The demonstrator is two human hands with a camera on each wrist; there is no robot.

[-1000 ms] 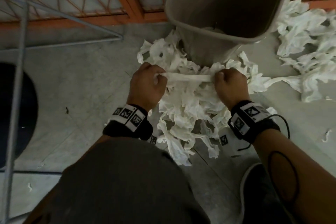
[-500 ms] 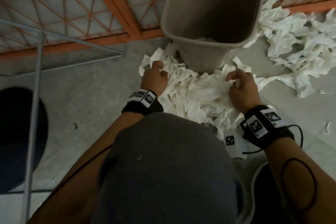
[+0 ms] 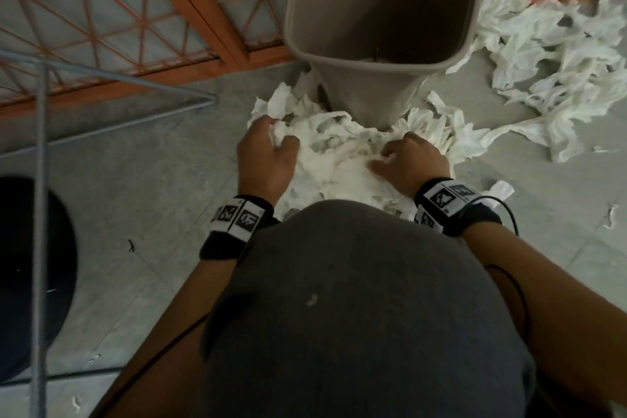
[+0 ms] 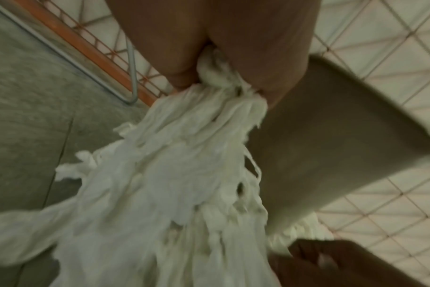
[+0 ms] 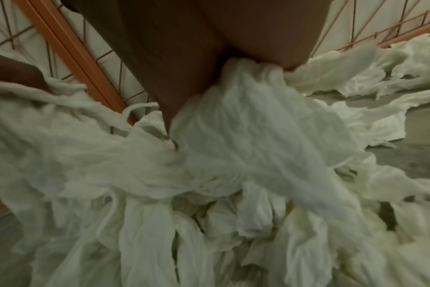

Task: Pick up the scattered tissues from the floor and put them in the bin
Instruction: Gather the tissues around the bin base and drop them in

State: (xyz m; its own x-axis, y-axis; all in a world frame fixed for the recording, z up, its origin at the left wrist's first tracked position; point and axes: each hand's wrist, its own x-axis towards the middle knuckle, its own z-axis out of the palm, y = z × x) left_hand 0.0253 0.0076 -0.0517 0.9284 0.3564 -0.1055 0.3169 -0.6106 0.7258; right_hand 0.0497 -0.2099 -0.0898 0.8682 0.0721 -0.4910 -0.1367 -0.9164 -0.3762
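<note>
Both our left hand [image 3: 268, 153] and right hand [image 3: 412, 159] clutch the white shredded tissue heap [image 3: 339, 159]; soft, light, tearable, we'd scoop underneath toward the grey plastic bin [image 3: 373, 78].

No readable text; wristband markers [image 3: 242, 218] seem wordless.

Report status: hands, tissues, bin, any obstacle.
Left hand and right hand both grip the tissue heap, still on floor. Bin open, just ahead. More tissues right of bin. Nothing blocking.
</note>
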